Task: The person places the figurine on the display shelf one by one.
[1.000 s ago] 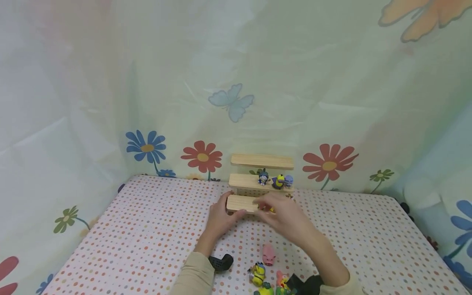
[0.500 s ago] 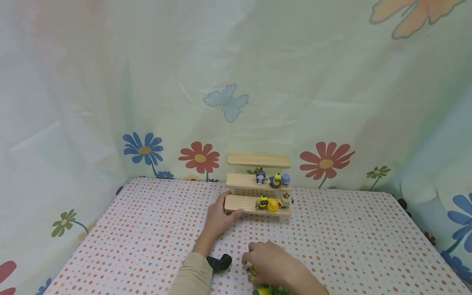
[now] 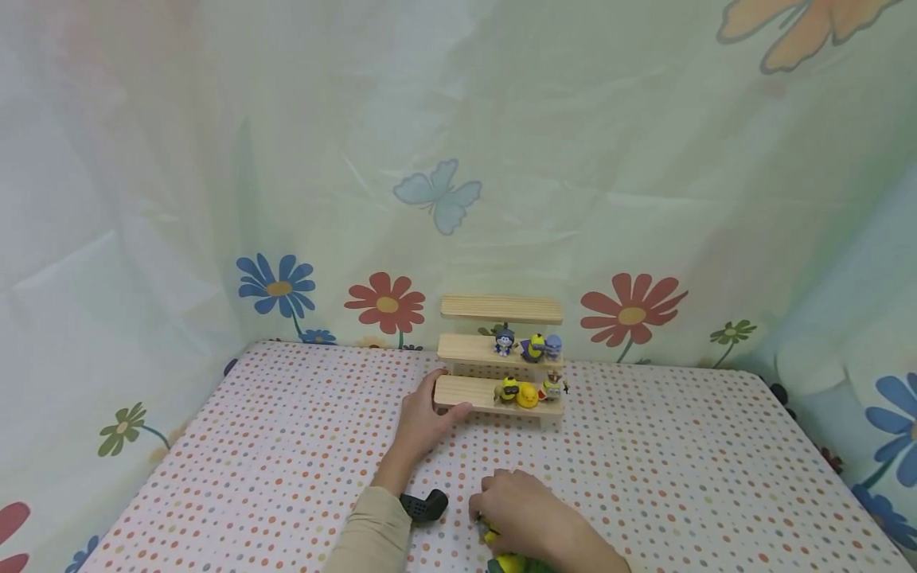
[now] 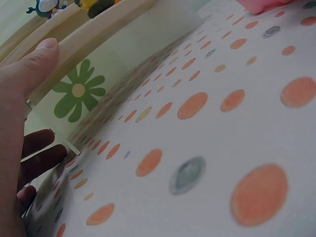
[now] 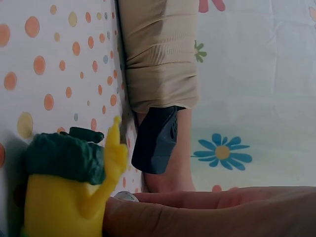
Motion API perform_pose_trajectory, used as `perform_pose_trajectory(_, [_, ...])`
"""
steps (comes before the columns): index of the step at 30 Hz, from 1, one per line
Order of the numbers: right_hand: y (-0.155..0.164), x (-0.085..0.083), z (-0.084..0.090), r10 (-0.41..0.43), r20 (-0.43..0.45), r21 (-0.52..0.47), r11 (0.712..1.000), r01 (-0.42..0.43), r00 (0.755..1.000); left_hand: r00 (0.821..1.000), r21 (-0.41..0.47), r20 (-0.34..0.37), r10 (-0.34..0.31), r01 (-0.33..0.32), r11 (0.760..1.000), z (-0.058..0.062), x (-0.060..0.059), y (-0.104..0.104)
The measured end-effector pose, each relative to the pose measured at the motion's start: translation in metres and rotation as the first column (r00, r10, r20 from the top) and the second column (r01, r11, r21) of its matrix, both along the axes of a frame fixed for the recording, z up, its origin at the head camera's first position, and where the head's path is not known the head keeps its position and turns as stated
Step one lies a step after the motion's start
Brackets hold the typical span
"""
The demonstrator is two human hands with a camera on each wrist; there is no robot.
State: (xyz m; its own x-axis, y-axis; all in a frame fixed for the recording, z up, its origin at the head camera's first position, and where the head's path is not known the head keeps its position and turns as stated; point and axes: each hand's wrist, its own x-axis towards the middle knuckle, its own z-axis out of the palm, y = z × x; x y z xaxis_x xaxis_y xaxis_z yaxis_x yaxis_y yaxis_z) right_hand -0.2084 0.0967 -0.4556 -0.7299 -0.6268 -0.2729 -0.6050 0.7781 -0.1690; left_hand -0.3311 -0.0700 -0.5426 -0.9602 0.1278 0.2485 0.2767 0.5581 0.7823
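In the head view my left hand [image 3: 419, 418] grips the left end of the lowest tier of a wooden three-tier display shelf [image 3: 462, 390], thumb along its front edge. Nearer the body, my right hand [image 3: 521, 509] has its fingers curled down round a small yellow toy figure [image 3: 489, 535], mostly hidden beneath it. Close by that hand stands another yellow figure [image 5: 64, 202] with a dark green top and a raised arm. On the lowest tier are a dark-goggled yellow figure [image 3: 509, 388], a rubber duck [image 3: 528, 395] and a crowned figure [image 3: 552, 387].
The middle tier carries a dark-capped figure [image 3: 505, 341], a yellow-and-purple figure [image 3: 533, 348] and a bluish-purple one [image 3: 553, 346]. A pink toy [image 4: 264, 5] lies on the dotted tablecloth [image 3: 286, 446]. A printed fabric backdrop [image 3: 516, 159] rises behind the shelf.
My right hand has left the lowest tier, where the dark-goggled figure now shows uncovered, and come back toward the loose toys. My left hand keeps its grip on the shelf.
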Motion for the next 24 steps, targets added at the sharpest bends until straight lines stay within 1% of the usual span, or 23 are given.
perform_pose_trajectory(2, [-0.001,0.0,-0.001,0.006,-0.013,0.01,1.0,-0.005,1.0,1.0,0.0,0.002,0.0,0.0,1.0,0.001,0.0,0.0])
perform_pose_trajectory(4, [0.0,-0.001,-0.001,-0.002,-0.001,-0.004,1.0,0.002,1.0,1.0,0.003,0.001,-0.001,0.001,1.0,0.001,0.001,-0.001])
perform_pose_trajectory(7, [0.004,-0.003,0.001,-0.015,0.033,-0.046,0.999,0.016,0.999,1.0,0.007,-0.001,-0.007,0.007,1.0,0.002,0.001,-0.001])
perform_pose_trajectory(9, [0.007,-0.005,0.007,-0.024,0.048,-0.084,0.996,0.028,0.999,1.0,0.007,0.001,-0.007,0.007,1.0,0.002,0.001,-0.001])
perform_pose_trajectory(11, [0.011,-0.007,0.016,-0.041,0.034,-0.127,0.991,0.045,0.999,1.0,0.005,0.0,-0.009,0.009,1.0,0.002,0.001,-0.001])
perform_pose_trajectory(12, [0.014,-0.008,0.02,-0.057,0.013,-0.151,0.987,0.059,0.998,1.0,0.003,-0.001,-0.008,0.008,1.0,0.002,0.001,-0.001])
perform_pose_trajectory(14, [0.019,-0.009,0.029,-0.117,-0.032,-0.219,0.97,0.107,0.993,1.0,0.0,-0.007,-0.01,0.01,1.0,0.003,0.001,0.0])
perform_pose_trajectory(16, [0.025,-0.011,0.037,-0.197,-0.09,-0.293,0.942,0.163,0.976,1.0,-0.002,-0.017,-0.013,0.013,1.0,0.004,0.001,0.0])
perform_pose_trajectory(18, [0.032,-0.013,0.042,-0.284,-0.143,-0.371,0.903,0.215,0.948,1.0,-0.002,-0.018,-0.014,0.014,1.0,0.004,0.001,0.0])
perform_pose_trajectory(20, [0.038,-0.016,0.047,-0.363,-0.176,-0.456,0.854,0.251,0.915,1.0,0.003,-0.018,-0.016,0.016,1.0,0.004,0.001,0.0])
perform_pose_trajectory(22, [0.044,-0.019,0.05,-0.426,-0.184,-0.545,0.794,0.268,0.886,1.0,0.007,-0.023,-0.017,0.018,1.0,0.004,0.001,0.0])
perform_pose_trajectory(24, [0.05,-0.022,0.051,-0.468,-0.171,-0.621,0.734,0.274,0.867,0.999,0.011,-0.029,-0.019,0.019,1.0,0.003,0.001,-0.001])
